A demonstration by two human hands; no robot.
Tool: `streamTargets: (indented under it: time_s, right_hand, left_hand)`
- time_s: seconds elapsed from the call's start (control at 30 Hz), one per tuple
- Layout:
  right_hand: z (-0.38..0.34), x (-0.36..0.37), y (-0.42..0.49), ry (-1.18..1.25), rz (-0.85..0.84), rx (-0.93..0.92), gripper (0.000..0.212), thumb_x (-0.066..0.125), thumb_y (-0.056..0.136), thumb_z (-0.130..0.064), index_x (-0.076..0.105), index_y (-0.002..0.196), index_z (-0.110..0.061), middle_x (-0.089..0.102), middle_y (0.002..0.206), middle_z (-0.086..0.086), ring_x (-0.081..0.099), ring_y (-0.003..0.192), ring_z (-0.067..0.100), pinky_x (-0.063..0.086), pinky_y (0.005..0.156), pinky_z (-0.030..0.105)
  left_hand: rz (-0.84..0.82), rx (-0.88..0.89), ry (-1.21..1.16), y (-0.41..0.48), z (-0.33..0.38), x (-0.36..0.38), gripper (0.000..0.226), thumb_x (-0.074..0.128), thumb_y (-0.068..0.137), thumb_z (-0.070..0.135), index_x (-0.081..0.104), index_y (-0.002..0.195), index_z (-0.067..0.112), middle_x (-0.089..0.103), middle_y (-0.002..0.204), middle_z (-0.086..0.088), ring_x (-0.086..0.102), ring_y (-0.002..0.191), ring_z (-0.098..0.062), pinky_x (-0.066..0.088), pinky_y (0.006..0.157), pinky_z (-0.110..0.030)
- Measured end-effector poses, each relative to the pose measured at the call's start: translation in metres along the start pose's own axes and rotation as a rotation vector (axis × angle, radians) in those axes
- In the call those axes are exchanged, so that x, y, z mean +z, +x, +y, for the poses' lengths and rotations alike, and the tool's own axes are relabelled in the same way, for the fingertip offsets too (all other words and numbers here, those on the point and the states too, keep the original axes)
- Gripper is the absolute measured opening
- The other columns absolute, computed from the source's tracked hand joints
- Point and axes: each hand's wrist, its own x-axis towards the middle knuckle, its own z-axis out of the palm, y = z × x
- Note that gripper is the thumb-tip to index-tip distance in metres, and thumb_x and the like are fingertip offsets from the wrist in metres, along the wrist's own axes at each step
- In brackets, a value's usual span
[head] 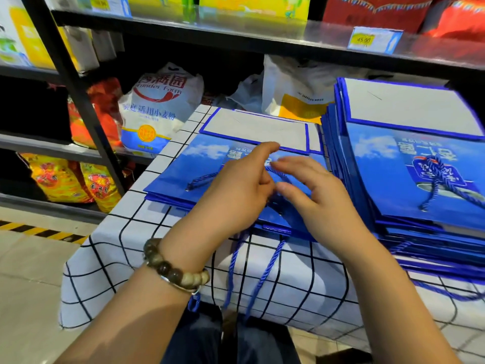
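On checked cloth [126, 232], near front edge: flat blue bag [204, 164], lying on few more like it. Middle part hidden under both hands. Upside-down writing blurry, can't read. Sky-and-cloud print, white flap folded at far end, blue cord handle [202, 180] lying across top. Two more cords [263, 275] hanging off front edge. Left hand [241, 185] curled, pointer finger sticking out; can't tell whether pinching cord. Right hand [315, 195] just beside, fingers spread and loose, gripping nothing. Tall bag pile [420, 164] on right.

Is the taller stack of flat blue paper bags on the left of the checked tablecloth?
No, the taller stack of blue paper bags lies at the right, beside the right hand.
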Motion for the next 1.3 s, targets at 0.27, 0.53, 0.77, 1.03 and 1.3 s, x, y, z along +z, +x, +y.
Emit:
streamTargets:
  time_s: [0.27,0.53,0.77,1.03,1.3]
  right_hand:
    - [0.005,-0.001,-0.006,0.364,0.179,0.206,0.019,0.066,0.08,-0.01,0.066,0.069,-0.026,0.069,0.069,-0.006,0.065,0.074,0.016,0.053,0.075,0.031]
    - [0.01,-0.003,-0.015,0.288,0.115,0.31,0.025,0.063,0.083,-0.011,0.062,0.063,-0.025,0.06,0.058,-0.016,0.052,0.06,0.0,0.042,0.06,0.011]
    - [0.003,0.0,-0.017,0.273,-0.07,0.262,0.023,0.064,0.081,-0.011,0.062,0.063,-0.026,0.059,0.069,-0.011,0.053,0.067,0.004,0.04,0.065,0.012]
    - [0.002,0.003,-0.018,0.246,-0.076,0.272,0.021,0.064,0.081,-0.012,0.062,0.064,-0.025,0.06,0.074,-0.003,0.053,0.069,0.006,0.04,0.066,0.015]
    - [-0.001,0.001,-0.009,0.112,-0.161,0.23,0.025,0.061,0.084,-0.017,0.057,0.064,-0.03,0.06,0.071,-0.007,0.051,0.066,0.004,0.039,0.064,0.016]
  left_hand:
    - [0.037,-0.038,-0.104,-0.006,0.004,0.002,0.047,0.064,0.082,0.011,0.052,0.126,0.025,0.068,0.078,0.01,0.063,0.075,-0.001,0.05,0.079,-0.022]
    - [-0.179,0.075,0.496,-0.04,-0.025,-0.017,0.079,0.035,0.06,0.073,0.058,0.123,0.032,0.047,0.138,0.015,0.033,0.134,-0.005,0.027,0.106,-0.018]
    - [-0.148,0.11,0.429,-0.045,-0.036,-0.025,0.085,0.023,0.058,0.074,0.054,0.126,0.034,0.041,0.137,0.021,0.024,0.129,0.008,0.005,0.096,0.0]
    - [-0.143,0.13,0.391,-0.043,-0.038,-0.025,0.083,0.025,0.056,0.073,0.059,0.121,0.033,0.043,0.133,0.022,0.022,0.124,0.012,0.009,0.099,-0.001]
    - [0.041,0.312,0.556,-0.034,-0.031,-0.027,0.035,0.042,0.08,0.049,0.067,0.08,0.025,0.072,0.071,0.003,0.068,0.066,-0.018,0.052,0.055,-0.033]
